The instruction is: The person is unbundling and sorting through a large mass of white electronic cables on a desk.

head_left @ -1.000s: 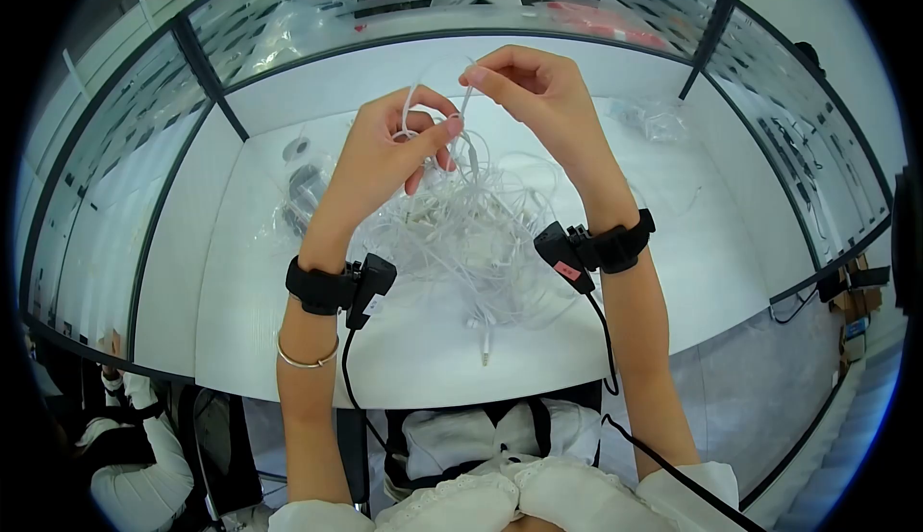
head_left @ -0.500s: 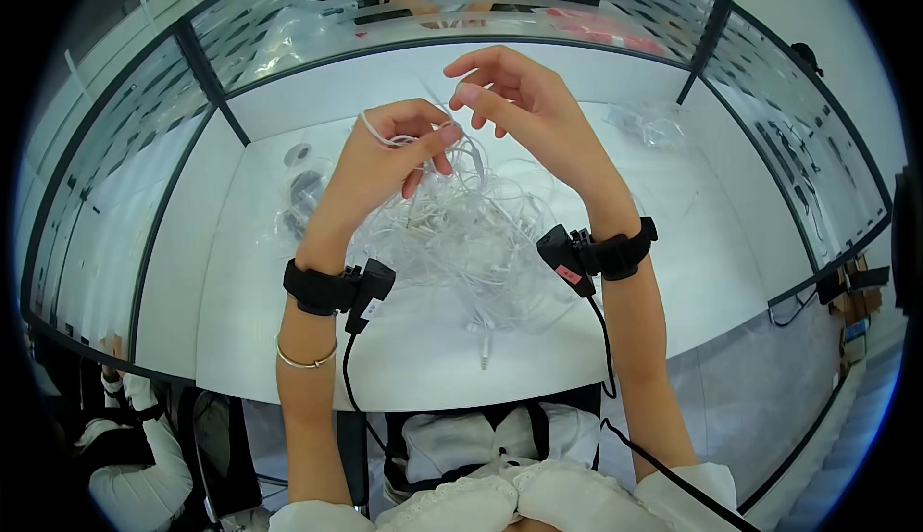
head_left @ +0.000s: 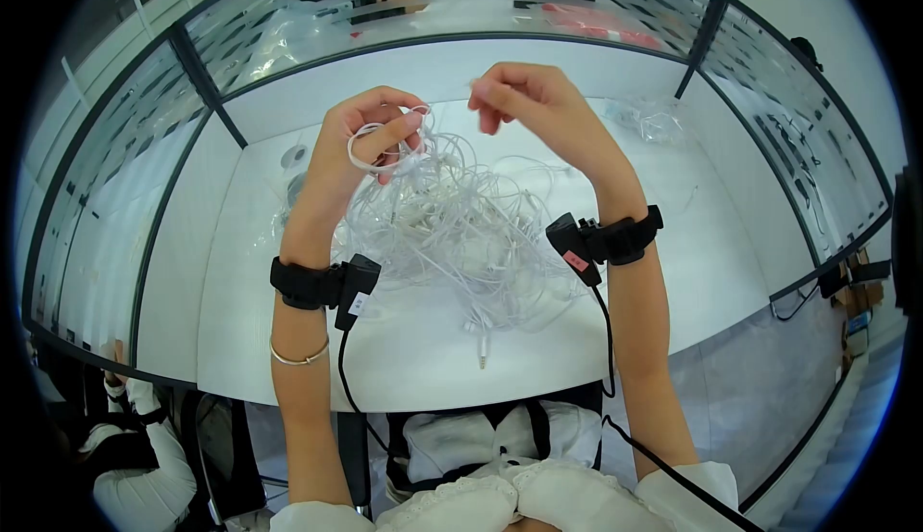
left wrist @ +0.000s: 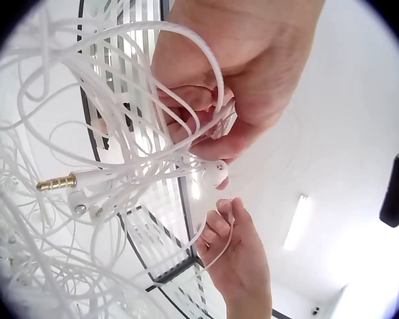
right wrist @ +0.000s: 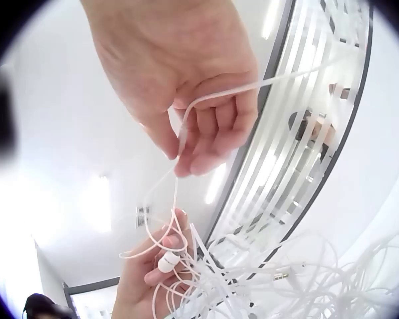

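Observation:
A large tangle of white earphone cables [head_left: 471, 229] covers the middle of the white table. At its far left my left hand [head_left: 358, 143] grips a bunch of the earphones, and one cable loops round its thumb side. A white earbud [left wrist: 214, 173] pokes out beside its thumb in the left wrist view. A gold-tipped plug [left wrist: 58, 182] dangles among the strands below that hand. My right hand [head_left: 538, 104] is raised to the right, apart from the left. In the right wrist view its thumb and fingertips pinch a thin white cable [right wrist: 183, 133], which runs down to the left hand.
A loose plug [head_left: 484, 351] lies near the table's [head_left: 663, 316] front edge. Clear plastic bags [head_left: 659, 123] sit at the back right, with another plastic item [head_left: 294, 155] at the left. Low partitions [head_left: 461, 69] with glass tops surround the table. Black cords trail from both wrist cameras.
My right hand let go of a strand, its fingers loosening, then pinched a cable again. My left hand moved left with its earphones, widening the gap between the hands.

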A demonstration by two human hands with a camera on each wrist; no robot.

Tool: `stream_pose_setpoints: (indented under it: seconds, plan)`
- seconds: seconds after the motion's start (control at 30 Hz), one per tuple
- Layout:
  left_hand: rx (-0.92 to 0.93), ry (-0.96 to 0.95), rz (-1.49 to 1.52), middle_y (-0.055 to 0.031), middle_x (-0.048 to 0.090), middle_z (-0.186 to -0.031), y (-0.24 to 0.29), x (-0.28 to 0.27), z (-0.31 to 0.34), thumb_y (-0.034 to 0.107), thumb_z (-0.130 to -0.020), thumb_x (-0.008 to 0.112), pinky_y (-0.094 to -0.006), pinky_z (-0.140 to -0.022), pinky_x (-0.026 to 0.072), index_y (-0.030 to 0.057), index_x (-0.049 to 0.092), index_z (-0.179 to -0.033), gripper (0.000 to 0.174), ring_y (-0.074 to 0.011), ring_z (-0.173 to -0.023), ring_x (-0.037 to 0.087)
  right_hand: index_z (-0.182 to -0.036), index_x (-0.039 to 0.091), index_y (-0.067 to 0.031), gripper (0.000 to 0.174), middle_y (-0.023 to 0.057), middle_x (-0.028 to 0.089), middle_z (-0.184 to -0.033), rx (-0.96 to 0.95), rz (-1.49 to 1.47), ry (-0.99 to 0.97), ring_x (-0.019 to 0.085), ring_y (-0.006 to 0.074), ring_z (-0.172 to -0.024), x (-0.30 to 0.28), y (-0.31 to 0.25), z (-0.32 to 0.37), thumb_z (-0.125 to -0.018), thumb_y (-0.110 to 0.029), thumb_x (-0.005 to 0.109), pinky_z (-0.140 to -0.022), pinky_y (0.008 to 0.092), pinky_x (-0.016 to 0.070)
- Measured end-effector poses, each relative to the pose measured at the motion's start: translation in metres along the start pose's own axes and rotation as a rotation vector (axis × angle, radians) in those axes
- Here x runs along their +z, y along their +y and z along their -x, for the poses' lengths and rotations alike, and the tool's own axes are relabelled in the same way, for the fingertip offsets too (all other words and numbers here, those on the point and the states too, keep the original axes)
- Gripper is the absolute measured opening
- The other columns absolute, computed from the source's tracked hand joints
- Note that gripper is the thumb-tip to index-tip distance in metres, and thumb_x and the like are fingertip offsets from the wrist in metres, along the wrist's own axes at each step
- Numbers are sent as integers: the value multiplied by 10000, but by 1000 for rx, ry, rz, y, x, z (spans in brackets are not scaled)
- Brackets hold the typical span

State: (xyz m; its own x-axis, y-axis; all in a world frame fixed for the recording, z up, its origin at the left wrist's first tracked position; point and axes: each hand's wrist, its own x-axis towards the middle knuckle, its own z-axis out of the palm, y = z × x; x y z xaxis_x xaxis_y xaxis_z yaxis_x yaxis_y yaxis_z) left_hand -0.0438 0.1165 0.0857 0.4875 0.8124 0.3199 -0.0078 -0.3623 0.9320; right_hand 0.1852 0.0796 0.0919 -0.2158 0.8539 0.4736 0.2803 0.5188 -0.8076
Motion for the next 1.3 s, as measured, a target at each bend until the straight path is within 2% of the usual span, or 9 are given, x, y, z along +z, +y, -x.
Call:
stream_pose_setpoints:
  seconds: [0.13,0.27,0.5,0.67,0.77,0.8,0.93,1.07,1.3]
  plan:
    - [-19,11,7,-24,622,-683,1,3,2,272,-883,666,-176,-425,286,52,657,-973,238,-27,-458,422,-837,663,-24,338,-31,494,-624,133,-27,-22,432,57,-607,-7,-13,5,-931,-339,583,-598,227,373]
    - [-38,-2,19,-23,618,-664,4,4,3,274,-887,659,-178,-420,280,55,651,-972,235,-23,-436,402,-854,692,-41,343,-47,483,-636,80,108,-27,405,60,-646,-4,-8,5,-929,-355,577,-574,230,330]
    - [-23,10,13,-20,615,-662,6,7,5,241,-883,668,-175,-433,287,55,644,-944,197,-20,-450,402,-923,689,-32,279,-16,630,-809,-34,99,-11,466,63,-732,-10,-9,6,-937,-284,568,-672,216,372]
    - [94,-32,-89,-25,656,-755,-3,5,1,170,-858,704,-182,-463,372,41,661,-937,158,-42,-538,498,-950,680,-37,257,-24,654,-849,-98,114,-54,476,61,-738,-26,-9,10,-937,-264,562,-672,214,378]
    - [127,-59,-131,-9,646,-787,-14,2,-2,158,-853,710,-180,-477,377,45,657,-922,143,-44,-562,504,-934,682,-46,248,-34,633,-813,-50,111,21,449,50,-697,-39,-14,15,-930,-267,567,-631,208,358]
    - [133,-69,-144,-5,642,-797,-17,1,-3,156,-852,710,-180,-480,377,47,655,-916,139,-45,-568,505,-933,661,-37,259,-41,548,-737,-22,111,43,400,38,-666,-42,-15,17,-950,-270,549,-612,190,320]
    - [114,-42,-159,-10,633,-810,-16,2,-2,133,-848,706,-180,-483,376,41,631,-892,127,-41,-548,493,-914,661,-55,252,-54,542,-726,-12,100,58,399,25,-650,-55,-12,21,-946,-280,552,-599,188,298]
    - [132,-24,-183,-37,642,-823,-18,0,-4,89,-852,676,-185,-472,376,27,607,-888,100,-39,-536,501,-847,669,-57,230,-63,516,-680,-35,48,313,383,28,-612,-61,-15,24,-918,-247,561,-564,196,287]
    - [114,-49,-81,-78,664,-850,-16,-1,-4,44,-856,639,-191,-449,375,6,588,-924,93,-36,-549,522,-803,665,-39,246,-76,481,-659,-55,3,464,351,22,-591,-75,-9,26,-903,-246,577,-547,202,247]
